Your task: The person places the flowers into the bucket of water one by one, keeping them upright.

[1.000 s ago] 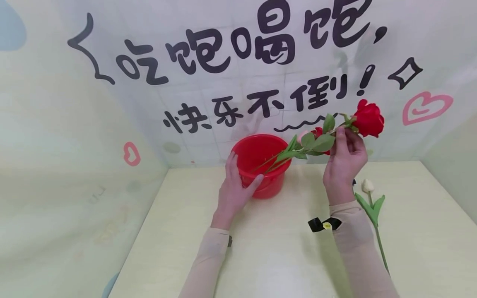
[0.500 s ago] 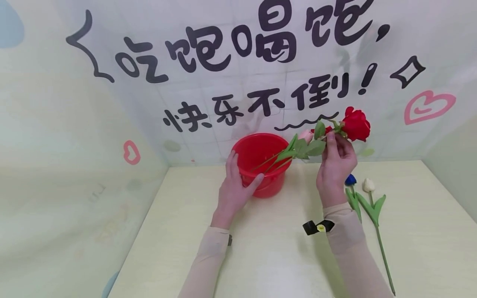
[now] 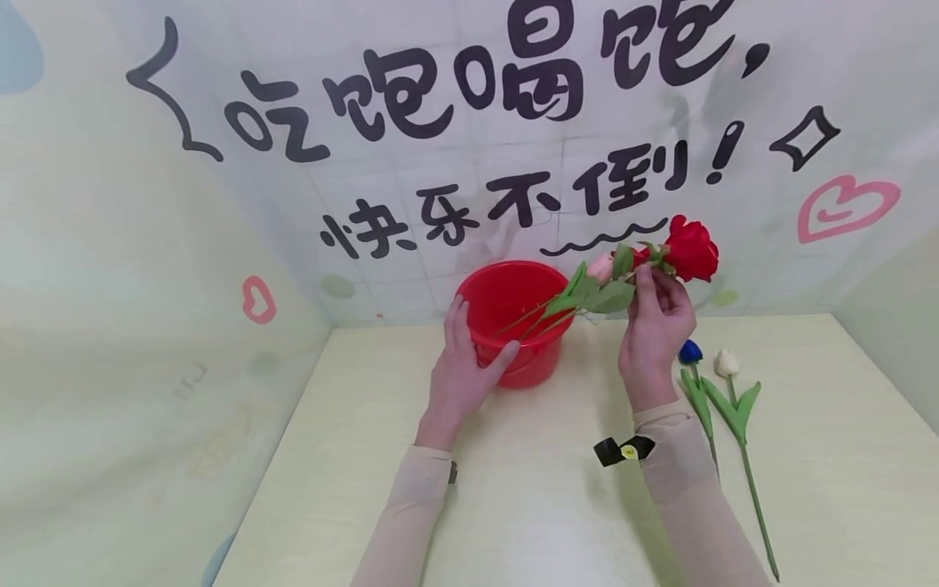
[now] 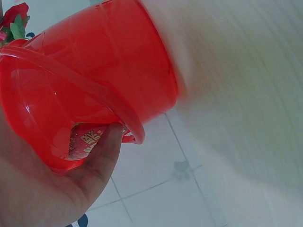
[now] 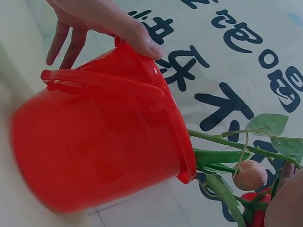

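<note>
A red plastic bucket (image 3: 524, 371) stands upright on the table near the back wall. My left hand (image 3: 458, 375) holds it at the left and front, its thumb near the handle (image 4: 75, 80) in the left wrist view. My right hand (image 3: 655, 338) pinches the stem of a large red rose (image 3: 691, 249) just below the bloom, to the right of the bucket. That stem slants over the right rim into the bucket. Beside it a pink tulip (image 5: 250, 175) and a second, partly hidden red flower (image 3: 640, 258) lean out over the same rim.
A blue tulip (image 3: 690, 352) and a white tulip (image 3: 727, 364) lie on the table (image 3: 543, 505) at right, beside my right forearm. A printed cloth (image 3: 411, 179) with large dark characters covers the wall close behind the bucket.
My right hand has moved left and slightly down with the rose, bringing it nearer the bucket. The blue tulip has come into view from behind the right arm. My left hand stays put.
</note>
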Available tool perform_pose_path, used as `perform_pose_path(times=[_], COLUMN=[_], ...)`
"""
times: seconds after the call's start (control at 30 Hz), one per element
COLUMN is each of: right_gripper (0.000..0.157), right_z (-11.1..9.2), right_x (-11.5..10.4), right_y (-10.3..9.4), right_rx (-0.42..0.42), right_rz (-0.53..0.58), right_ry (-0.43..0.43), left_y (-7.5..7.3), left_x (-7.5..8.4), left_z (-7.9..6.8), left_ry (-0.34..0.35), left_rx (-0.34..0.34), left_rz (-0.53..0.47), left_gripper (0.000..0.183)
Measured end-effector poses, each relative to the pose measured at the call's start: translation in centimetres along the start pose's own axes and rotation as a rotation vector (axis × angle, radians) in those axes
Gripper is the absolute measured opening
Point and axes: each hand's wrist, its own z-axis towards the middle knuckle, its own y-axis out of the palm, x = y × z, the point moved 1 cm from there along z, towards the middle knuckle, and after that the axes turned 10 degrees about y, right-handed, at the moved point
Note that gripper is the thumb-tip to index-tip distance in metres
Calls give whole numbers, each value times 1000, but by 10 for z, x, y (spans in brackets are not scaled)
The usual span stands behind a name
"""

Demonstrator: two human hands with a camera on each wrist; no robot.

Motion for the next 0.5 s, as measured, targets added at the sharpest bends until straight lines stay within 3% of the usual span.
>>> perform_pose_path(times=[0.5], right_gripper=[35], right_z=[-1], right_x=[13], right_y=[-6], right_rx=[14], right_rz=[-67], right_ry=[38], left_y=[0], left_x=[0], left_z=[1], left_ry=[5], left_rx=[-3], left_rz=[-4], left_gripper=[113])
